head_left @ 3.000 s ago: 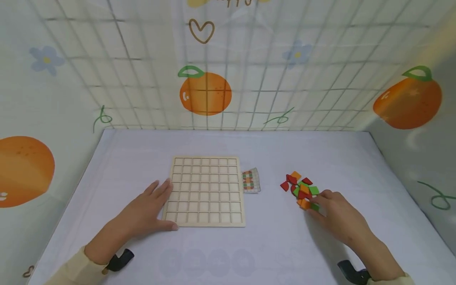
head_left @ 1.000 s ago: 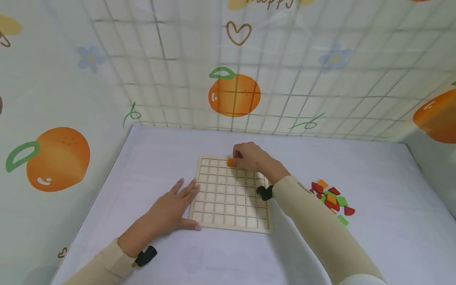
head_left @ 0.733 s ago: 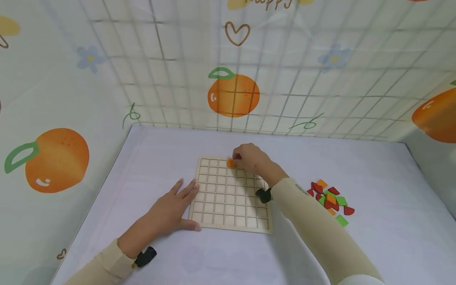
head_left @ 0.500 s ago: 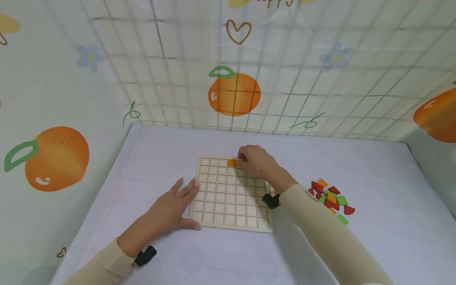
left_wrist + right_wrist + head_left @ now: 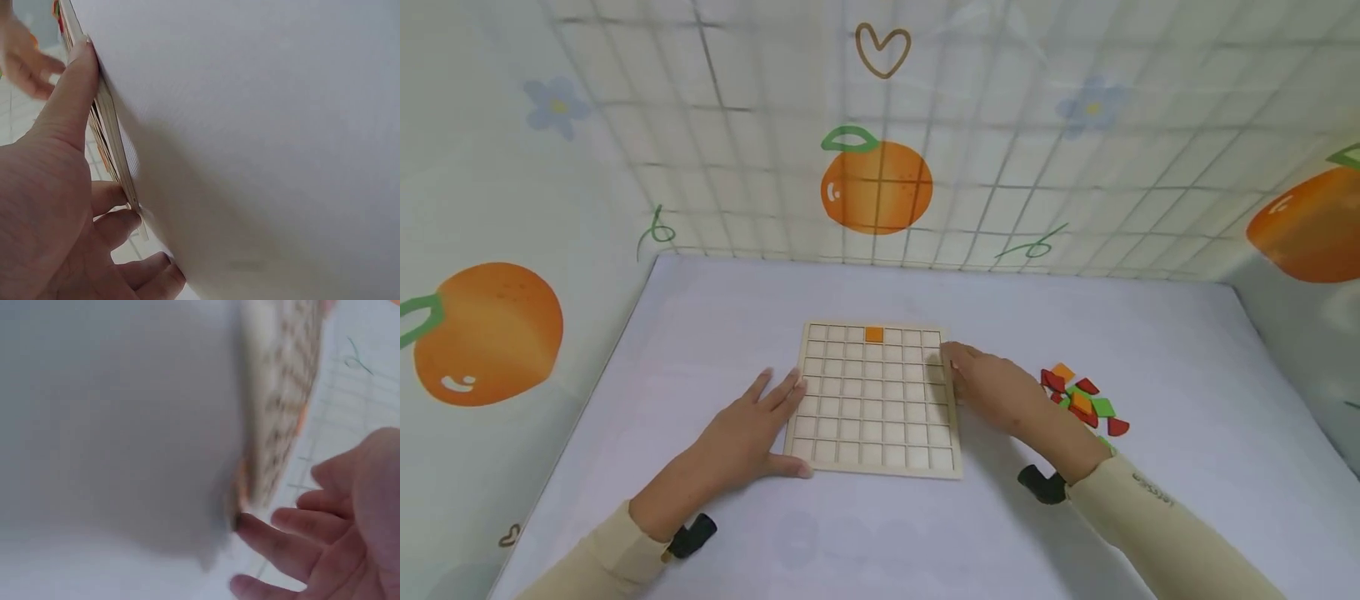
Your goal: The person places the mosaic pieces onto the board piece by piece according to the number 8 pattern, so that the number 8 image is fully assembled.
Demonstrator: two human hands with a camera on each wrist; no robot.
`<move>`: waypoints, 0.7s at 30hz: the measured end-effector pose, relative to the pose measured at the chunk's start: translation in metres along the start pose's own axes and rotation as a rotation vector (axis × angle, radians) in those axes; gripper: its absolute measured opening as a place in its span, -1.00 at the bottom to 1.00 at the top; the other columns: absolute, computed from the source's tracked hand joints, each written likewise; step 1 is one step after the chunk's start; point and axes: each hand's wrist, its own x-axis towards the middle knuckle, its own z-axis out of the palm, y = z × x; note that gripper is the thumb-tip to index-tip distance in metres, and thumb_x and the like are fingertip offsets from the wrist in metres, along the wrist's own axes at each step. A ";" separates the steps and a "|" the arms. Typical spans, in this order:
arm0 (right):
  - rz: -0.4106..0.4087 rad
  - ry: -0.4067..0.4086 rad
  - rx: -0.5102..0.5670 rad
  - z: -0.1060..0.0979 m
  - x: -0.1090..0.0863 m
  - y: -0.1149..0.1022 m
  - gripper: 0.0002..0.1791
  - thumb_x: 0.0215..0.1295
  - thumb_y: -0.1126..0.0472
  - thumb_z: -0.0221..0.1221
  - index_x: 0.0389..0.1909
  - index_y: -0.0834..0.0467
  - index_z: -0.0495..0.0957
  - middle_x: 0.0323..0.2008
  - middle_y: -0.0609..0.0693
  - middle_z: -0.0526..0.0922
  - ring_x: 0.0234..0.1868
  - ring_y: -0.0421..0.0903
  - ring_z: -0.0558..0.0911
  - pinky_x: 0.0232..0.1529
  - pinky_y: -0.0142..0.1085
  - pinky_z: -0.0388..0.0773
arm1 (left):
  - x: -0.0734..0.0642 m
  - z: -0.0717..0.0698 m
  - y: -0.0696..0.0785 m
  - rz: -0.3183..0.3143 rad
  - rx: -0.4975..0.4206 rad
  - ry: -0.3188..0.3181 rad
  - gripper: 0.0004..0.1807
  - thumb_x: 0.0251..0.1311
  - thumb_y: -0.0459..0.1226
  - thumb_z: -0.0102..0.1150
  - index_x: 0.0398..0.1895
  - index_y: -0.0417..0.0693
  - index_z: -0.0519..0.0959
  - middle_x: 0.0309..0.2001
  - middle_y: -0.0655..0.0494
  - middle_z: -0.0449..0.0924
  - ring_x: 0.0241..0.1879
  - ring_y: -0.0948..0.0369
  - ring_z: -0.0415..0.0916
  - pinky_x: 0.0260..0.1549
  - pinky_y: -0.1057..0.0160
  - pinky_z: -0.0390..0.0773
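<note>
A wooden grid board (image 5: 851, 408) lies on the table, with one square orange tile (image 5: 874, 334) in a cell of its far row. My left hand (image 5: 730, 435) rests against the board's left edge, fingers spread and thumb at the near corner. In the left wrist view, the thumb (image 5: 70, 94) lies along the board's side. Beside the right edge is my right hand (image 5: 1000, 392), holding nothing. Its loosely bent fingers (image 5: 281, 547) show apart in the blurred right wrist view. The patterned paper card at that side is mostly hidden by this hand.
To the right of the right hand lies a loose pile of red, green and orange tiles (image 5: 1081, 405), partly behind the forearm. A printed cloth wall (image 5: 760, 192) with oranges and grid lines stands behind the white table (image 5: 865, 533).
My right hand brought an orange tile from the pile to the board's far row, let it go there, and moved back rightward and nearer. The left hand stays at the board's left edge.
</note>
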 end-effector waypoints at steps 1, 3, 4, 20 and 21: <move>-0.001 -0.016 -0.017 0.003 -0.005 0.001 -0.43 0.60 0.20 0.12 0.50 0.29 0.27 0.45 0.28 0.43 0.23 0.30 0.63 0.24 0.19 0.49 | 0.000 0.000 0.000 0.003 0.002 0.001 0.31 0.02 0.46 0.28 0.69 -0.07 0.06 0.70 0.04 -0.12 0.63 -0.23 -0.17 0.33 -0.16 0.40; -0.008 -0.034 -0.036 0.008 -0.013 0.003 -0.32 0.60 0.15 0.12 0.59 0.28 0.14 0.54 0.26 0.29 0.29 0.29 0.58 0.34 0.25 0.35 | -0.001 0.000 0.001 0.010 0.004 0.004 0.31 0.02 0.47 0.28 0.69 -0.08 0.06 0.69 0.04 -0.12 0.62 -0.23 -0.16 0.33 -0.16 0.40; -0.009 -0.041 -0.041 0.010 -0.016 0.004 -0.27 0.61 0.12 0.10 0.62 0.29 0.07 0.57 0.26 0.22 0.36 0.29 0.52 0.39 0.28 0.25 | -0.001 0.000 0.001 0.015 0.001 0.009 0.31 0.03 0.46 0.28 0.69 -0.09 0.07 0.69 0.02 -0.11 0.62 -0.24 -0.16 0.32 -0.16 0.40; -0.042 0.006 -0.092 0.013 -0.033 0.030 -0.20 0.43 0.14 0.35 0.54 0.26 0.19 0.50 0.21 0.39 0.39 0.15 0.52 0.49 0.19 0.13 | -0.005 -0.005 0.007 0.030 -0.041 0.010 0.27 0.08 0.39 0.32 0.68 -0.15 0.08 0.68 -0.04 -0.07 0.60 -0.28 -0.14 0.30 -0.24 0.40; -0.048 0.011 -0.093 0.013 -0.033 0.031 -0.20 0.42 0.14 0.37 0.53 0.25 0.20 0.48 0.21 0.40 0.37 0.14 0.54 0.49 0.18 0.14 | -0.006 -0.005 0.007 0.031 -0.040 0.011 0.26 0.09 0.38 0.33 0.67 -0.15 0.08 0.68 -0.05 -0.06 0.60 -0.29 -0.13 0.30 -0.24 0.40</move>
